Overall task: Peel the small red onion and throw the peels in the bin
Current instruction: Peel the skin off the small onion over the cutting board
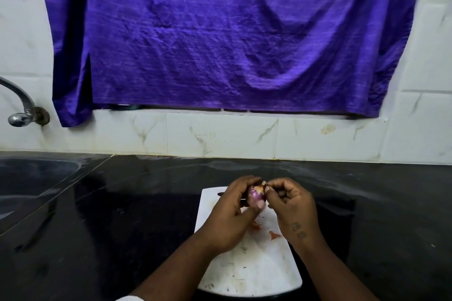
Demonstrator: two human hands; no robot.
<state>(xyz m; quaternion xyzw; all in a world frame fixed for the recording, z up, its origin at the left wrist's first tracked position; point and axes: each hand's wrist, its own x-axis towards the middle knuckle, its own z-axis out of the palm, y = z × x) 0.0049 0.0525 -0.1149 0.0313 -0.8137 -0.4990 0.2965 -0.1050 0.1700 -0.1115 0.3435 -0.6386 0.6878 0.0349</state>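
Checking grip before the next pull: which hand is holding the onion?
The left hand cups the onion; the right hand only pinches dry skin at its top, above the board.

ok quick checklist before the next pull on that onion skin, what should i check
1. Onion held firmly in the left hand: ok, fingers wrap it.
2. Right hand pinching the dry skin at the tip: ok, fingertips meet at the papery end.
3. Onion over the white cutting board so scraps land there: ok.
4. Loose peel pieces gathered for disposal: not ok, they lie scattered on the board.
5. Bin within reach: cannot tell, none in view.
6. How much skin remains: cannot tell, hands hide most of the onion.
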